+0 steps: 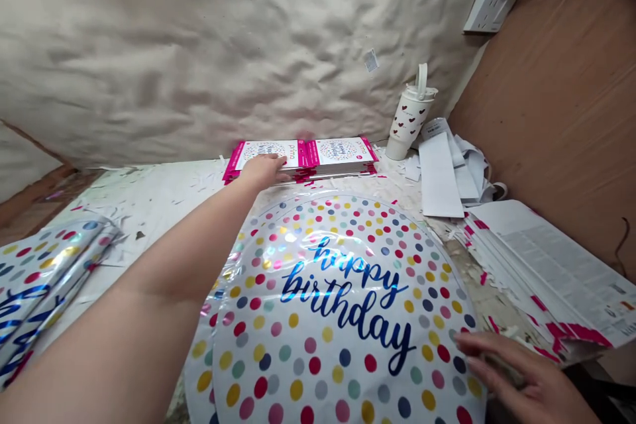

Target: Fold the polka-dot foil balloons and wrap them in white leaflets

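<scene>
My left hand (263,171) reaches across to the left pile of printed balloon packets (248,154) at the back of the table. Its fingers lie spread over the top packet and its near edge. In front of me lie flat foil balloons (322,371), white with coloured dots and blue "happy birthday" lettering, overlapping one another. My right hand (521,371) is at the right edge of the top balloon, fingers stretched out and apart, fingertips at its rim. A second pile of packets (340,152) sits against the left one.
More folded dotted balloons (44,271) lie at the left. A white tumbler (410,119) with hearts stands at the back, beside white paper pieces (442,175). Printed cards with pink edges (551,258) are stacked at right. Paper scraps litter the table; a wall socket (494,3) is above.
</scene>
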Available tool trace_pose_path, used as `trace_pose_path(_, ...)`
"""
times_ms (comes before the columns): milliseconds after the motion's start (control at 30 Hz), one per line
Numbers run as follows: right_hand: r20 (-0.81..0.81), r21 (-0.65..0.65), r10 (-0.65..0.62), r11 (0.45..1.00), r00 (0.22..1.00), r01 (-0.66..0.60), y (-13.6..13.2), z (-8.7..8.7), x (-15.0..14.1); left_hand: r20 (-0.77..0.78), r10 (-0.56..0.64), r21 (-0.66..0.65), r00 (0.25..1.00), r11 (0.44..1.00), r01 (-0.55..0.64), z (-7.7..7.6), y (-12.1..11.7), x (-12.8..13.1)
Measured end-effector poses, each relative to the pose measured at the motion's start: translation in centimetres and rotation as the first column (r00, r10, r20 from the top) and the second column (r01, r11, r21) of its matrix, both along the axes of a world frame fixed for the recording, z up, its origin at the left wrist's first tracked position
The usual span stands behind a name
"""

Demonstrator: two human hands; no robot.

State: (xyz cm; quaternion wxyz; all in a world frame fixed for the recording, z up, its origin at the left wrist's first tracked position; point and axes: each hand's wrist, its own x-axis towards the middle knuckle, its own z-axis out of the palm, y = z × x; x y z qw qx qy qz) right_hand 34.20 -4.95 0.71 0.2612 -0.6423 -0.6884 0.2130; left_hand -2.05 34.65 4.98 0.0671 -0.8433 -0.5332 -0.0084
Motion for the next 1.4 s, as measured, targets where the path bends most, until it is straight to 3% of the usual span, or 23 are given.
trace_pose_path(67, 0.207, 0.105, 0.198, 0.969, 0.958, -0.223, -0.7, 0.5, -1.1, 0.009, 0.049, -0.009, 0.999, 0.999, -0.049, 0.9, 0.2, -0.4)
trace_pose_path(167, 0.475, 0.181, 0.398, 0.828, 0.785, -0.530, -1.2, 0.4, -4.2, 0.058, 0.106, 0.068, 0.993, 0.992, -0.110, 2.6, -1.3, 0.2)
trace_pose_path(233, 0.575, 0.216, 0.436, 0.735, 0.693, -0.642, -1.6, -0.2, -6.2, 0.087, 0.043, 0.112, 0.995, 0.992, -0.053, 3.4, -4.8, 1.5)
trace_pose_path(300, 0.571, 0.265, 0.467, 0.673, 0.675, -0.690, -2.1, -0.9, -7.7, 0.094, -0.100, 0.048, 0.990, 0.994, 0.096, 3.4, -11.0, 3.0)
trace_pose_path(333, 0.529, 0.292, 0.479, 0.672, 0.700, -0.681, -2.3, -1.0, -8.1, 0.096, -0.175, -0.037, 0.980, 0.983, 0.179, 3.3, -14.9, 3.6)
trace_pose_path(367, 0.465, 0.314, 0.484, 0.693, 0.741, -0.649, -2.5, -1.0, -8.4, 0.139, -0.285, -0.212, 0.948, 0.927, 0.310, 3.0, -19.2, 4.0)
trace_pose_path(400, 0.386, 0.326, 0.476, 0.731, 0.790, -0.600, -2.7, -0.9, -8.6, 0.214, -0.407, -0.357, 0.888, 0.814, 0.459, 2.7, -23.6, 4.1)
trace_pose_path(467, 0.240, 0.298, 0.438, 0.816, 0.866, -0.495, -2.9, -0.5, -8.8, 0.335, -0.531, -0.481, 0.778, 0.614, 0.626, 2.0, -31.4, 3.9)
trace_pose_path(500, 0.192, 0.276, 0.420, 0.844, 0.887, -0.460, -3.0, -0.3, -9.0, 0.356, -0.540, -0.477, 0.763, 0.597, 0.645, 1.8, -34.3, 3.6)
trace_pose_path(567, 0.153, 0.253, 0.407, 0.864, 0.900, -0.434, -3.2, -0.3, -9.4, 0.374, -0.475, -0.457, 0.797, 0.653, 0.604, 1.4, -37.8, 2.8)
trace_pose_path(633, 0.163, 0.245, 0.421, 0.859, 0.892, -0.450, -3.6, -0.5, -9.8, 0.398, -0.379, -0.488, 0.836, 0.684, 0.542, 1.0, -38.6, 2.2)
trace_pose_path(700, 0.165, 0.223, 0.444, 0.853, 0.881, -0.472, -3.9, -0.7, -9.9, 0.426, -0.276, -0.554, 0.862, 0.673, 0.489, 0.6, -37.7, 1.9)
trace_pose_path(767, 0.127, 0.151, 0.479, 0.856, 0.868, -0.495, -3.9, -0.2, -9.7, 0.450, -0.099, -0.650, 0.888, 0.645, 0.401, 0.0, -36.1, 1.6)
trace_pose_path(833, 0.038, -0.001, 0.526, 0.850, 0.850, -0.527, -3.4, 1.1, -9.3, 0.460, 0.143, -0.795, 0.876, 0.504, 0.336, -0.7, -34.5, 1.4)
trace_pose_path(900, -0.066, -0.189, 0.561, 0.805, 0.825, -0.563, -2.3, 2.9, -9.3, 0.432, 0.339, -0.892, 0.836, 0.299, 0.339, -1.2, -33.2, 1.1)
trace_pose_path(933, -0.099, -0.265, 0.565, 0.778, 0.819, -0.569, -1.7, 3.8, -9.6, 0.415, 0.388, -0.908, 0.823, 0.225, 0.352, -1.3, -32.7, 1.1)
trace_pose_path(967, -0.110, -0.317, 0.561, 0.763, 0.820, -0.564, -1.0, 4.5, -10.0, 0.405, 0.413, -0.914, 0.816, 0.196, 0.354, -1.3, -32.3, 1.2)
trace_pose_path(1033, -0.071, -0.344, 0.547, 0.771, 0.834, -0.535, 0.2, 5.3, -11.5, 0.410, 0.405, -0.908, 0.817, 0.258, 0.328, -0.8, -32.0, 1.7)
trace_pose_path(1100, 0.012, -0.296, 0.525, 0.815, 0.851, -0.498, 1.0, 5.1, -13.4, 0.456, 0.322, -0.855, 0.829, 0.416, 0.309, -0.1, -32.3, 2.4)
trace_pose_path(1167, 0.085, -0.225, 0.498, 0.853, 0.863, -0.470, 1.6, 4.3, -15.0, 0.480, 0.156, -0.739, 0.863, 0.602, 0.303, 0.6, -33.1, 2.4)
trace_pose_path(1267, 0.059, -0.125, 0.422, 0.902, 0.905, -0.412, 1.9, 3.0, -15.7, 0.335, -0.072, -0.513, 0.939, 0.823, 0.246, 1.1, -34.4, -0.1)
trace_pose_path(1333, -0.047, -0.060, 0.349, 0.934, 0.936, -0.352, 2.1, 2.6, -15.1, 0.216, -0.109, -0.378, 0.970, 0.907, 0.186, 1.0, -35.0, -3.1)
trace_pose_path(1400, -0.131, -0.020, 0.277, 0.959, 0.952, -0.281, 2.1, 2.6, -14.4, 0.160, -0.069, -0.264, 0.985, 0.958, 0.110, 0.9, -35.0, -6.0)
